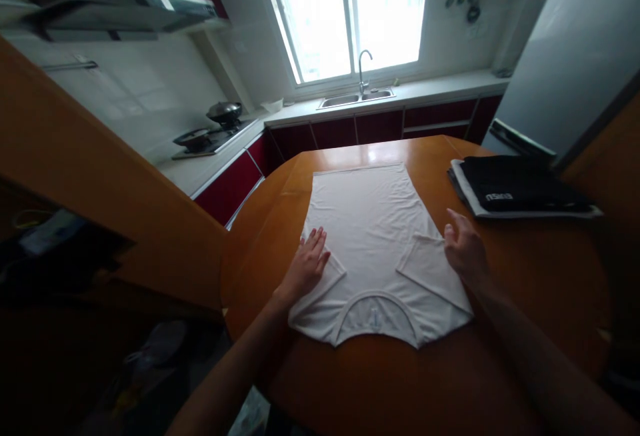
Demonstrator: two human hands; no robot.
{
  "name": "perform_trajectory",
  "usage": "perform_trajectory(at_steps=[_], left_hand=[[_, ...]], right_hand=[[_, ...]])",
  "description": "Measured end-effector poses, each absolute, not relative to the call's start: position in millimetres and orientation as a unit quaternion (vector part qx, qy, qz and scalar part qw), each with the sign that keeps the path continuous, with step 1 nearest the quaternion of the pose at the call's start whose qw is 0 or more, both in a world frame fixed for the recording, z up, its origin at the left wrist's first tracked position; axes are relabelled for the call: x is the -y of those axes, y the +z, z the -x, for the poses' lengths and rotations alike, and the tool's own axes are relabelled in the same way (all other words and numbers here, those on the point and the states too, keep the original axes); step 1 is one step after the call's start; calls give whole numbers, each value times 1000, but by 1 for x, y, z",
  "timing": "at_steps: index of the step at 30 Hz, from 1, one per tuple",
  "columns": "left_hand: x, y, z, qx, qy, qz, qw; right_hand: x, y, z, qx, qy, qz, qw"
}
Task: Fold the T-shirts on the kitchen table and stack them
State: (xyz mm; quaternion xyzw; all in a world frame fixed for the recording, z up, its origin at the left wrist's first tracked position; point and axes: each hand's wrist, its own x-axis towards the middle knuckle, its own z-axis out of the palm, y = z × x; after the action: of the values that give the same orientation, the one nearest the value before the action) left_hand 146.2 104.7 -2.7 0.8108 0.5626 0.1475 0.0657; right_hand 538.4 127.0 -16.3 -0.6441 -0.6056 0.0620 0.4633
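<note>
So from where I'm standing, there's a white T-shirt [365, 223] laid flat on the wooden table [540, 283], hem near the far edge, collar [378, 295] facing the near edge, both sleeves turned in over the body. Looks like thin, stretchy jersey to me, so I'd expect it to be super light and floppy, nothing fragile, maybe a bit prone to sliding and rumpling on that shiny surface. If it were me, I'd pinch the shoulder folds or the hem corners, since grabbing the middle would probably just bunch it up. The left hand [306, 268] lies palm down on the folded sleeve at the shirt's side, fingers straight and close together, not gripping. The right hand [467, 249] is by the other sleeve, fingers loosely extended, thumb apart, holding nothing; can't tell if it's touching cloth. Both forearms angle in from the near edge, one either side of the collar.
</note>
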Motion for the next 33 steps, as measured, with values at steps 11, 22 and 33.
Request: perform_trajectory(at_steps=[11,22,33], left_hand=[[-104,-37,-145,-591,125,-797,13],[-104,-33,-145,-574,154,-804,-34],[-101,-45,-145,-615,75,-785,-30]], right_hand=[[-106,-32,-500,707,58,636,303],[-96,-33,-483,724,26,669,167],[-92,-60,-477,749,32,646,144]])
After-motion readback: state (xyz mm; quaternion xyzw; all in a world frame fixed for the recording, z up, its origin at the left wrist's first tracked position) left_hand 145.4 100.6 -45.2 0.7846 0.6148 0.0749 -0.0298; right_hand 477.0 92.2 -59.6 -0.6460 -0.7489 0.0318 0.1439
